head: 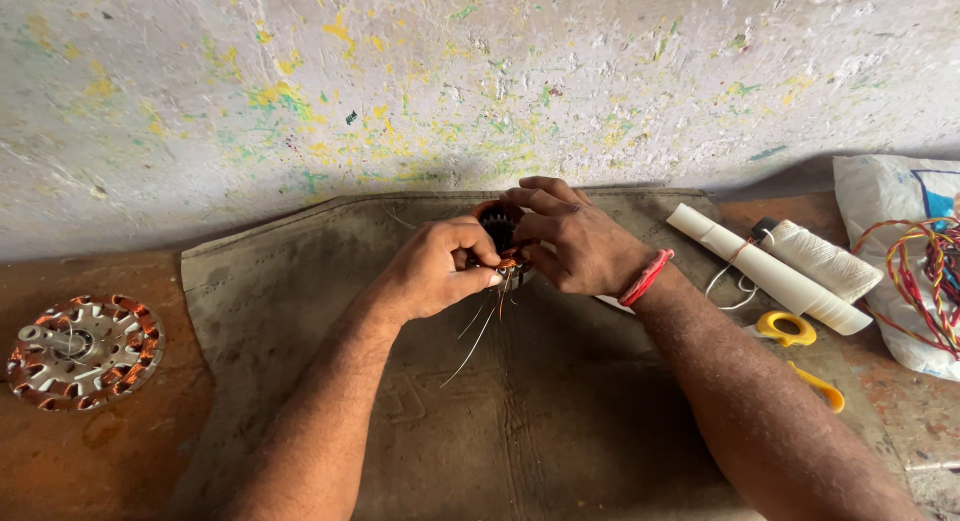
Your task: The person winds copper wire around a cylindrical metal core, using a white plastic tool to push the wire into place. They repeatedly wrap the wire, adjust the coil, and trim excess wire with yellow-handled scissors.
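**Both hands on the small wound stator**

I have the small wound stator (500, 226) pinched between both hands, held just above the brown mat (300, 281), at about 12 o'clock from the mat's middle. My left hand (435, 271) is closed on its lower edge at 7 o'clock, thumb and fingertips together where the thin wire leads (478, 336) hang down. My right hand (570, 241) wraps over it from 2 o'clock, fingers curled around the rim.

It looks compact and fairly heavy for its size, a stiff metal core, so I judge the rim the safe place to grip. The copper windings and loose leads look fine and easily nicked or kinked; I would keep my nails off them.

A larger wound stator (82, 351) lies at 9 o'clock, white tubes (770, 271) and yellow-handled scissors (800, 351) at 3 o'clock.
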